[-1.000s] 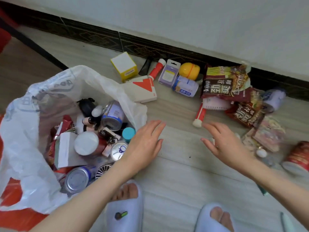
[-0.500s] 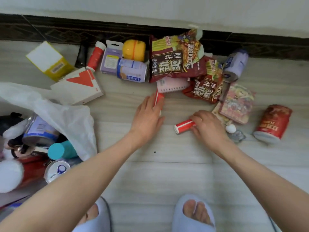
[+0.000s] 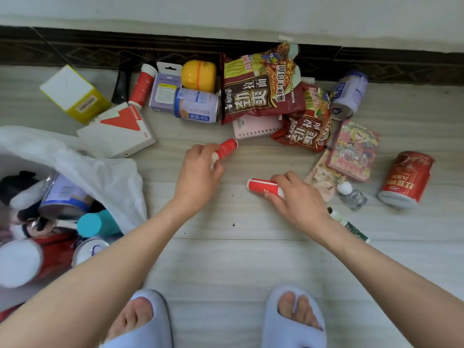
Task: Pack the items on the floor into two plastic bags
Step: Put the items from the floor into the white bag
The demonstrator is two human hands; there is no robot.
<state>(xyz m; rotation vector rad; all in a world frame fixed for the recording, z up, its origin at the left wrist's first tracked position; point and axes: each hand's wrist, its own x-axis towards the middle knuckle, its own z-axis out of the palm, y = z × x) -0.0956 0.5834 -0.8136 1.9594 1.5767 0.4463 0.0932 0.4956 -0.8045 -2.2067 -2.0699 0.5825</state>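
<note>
Items on the floor (image 3: pixel 251 222) are partly packed. The white plastic bag (image 3: pixel 100 172) at the left lies open and already holds cans, a teal-capped bottle (image 3: pixel 95 223) and other goods; a second bag I cannot make out. At the centre, the left hand (image 3: pixel 198 174) has its grip pinched round one small red tube (image 3: pixel 226 149), and the right hand (image 3: pixel 296 197) has its fingers curled on another red tube (image 3: pixel 263 187) that lies on the boards. Beyond them, near the skirting, much is left: two noodle packets (image 3: pixel 261 89), a pink notebook (image 3: pixel 256 126), a pale can (image 3: pixel 195 105), a yellow round container (image 3: pixel 198 75), a purple carded pack (image 3: pixel 163 91), a white box with a red triangle (image 3: pixel 120 129) and a yellow-sided box (image 3: pixel 75 94). To the right lie a red can (image 3: pixel 406 179), another pale can (image 3: pixel 347 96) and a colourful packet (image 3: pixel 354 151). I judge the job perhaps half done.
</note>
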